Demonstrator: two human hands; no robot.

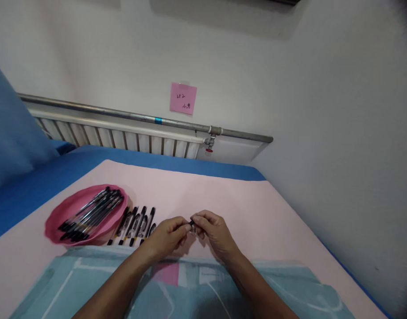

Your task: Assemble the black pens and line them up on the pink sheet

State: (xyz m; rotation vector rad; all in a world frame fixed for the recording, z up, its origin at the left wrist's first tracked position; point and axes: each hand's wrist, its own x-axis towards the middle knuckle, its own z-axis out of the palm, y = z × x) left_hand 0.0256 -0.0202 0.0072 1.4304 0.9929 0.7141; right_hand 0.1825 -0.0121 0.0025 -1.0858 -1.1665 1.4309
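Both of my hands meet above the pink table surface, fingertips pinched together. My left hand (172, 232) and my right hand (215, 230) grip a small black pen part (191, 223) between them. Fingers cover most of it, so whether it is a cap or another piece is unclear. Left of my left hand lies a row of black-and-clear pens (134, 229) with several loose black caps or short parts among them. Beyond that row sits a pink oval basket (52, 219), filled with a bundle of dark, slim pens (93, 212).
A pale pink cover (256, 212) lies over a blue surface (137, 158). Light teal cloth (289, 283) spreads along the near edge, under my forearms. At the back are a radiator (117, 139), a metal pipe (123, 113) and a pink note (183, 98) on the wall.
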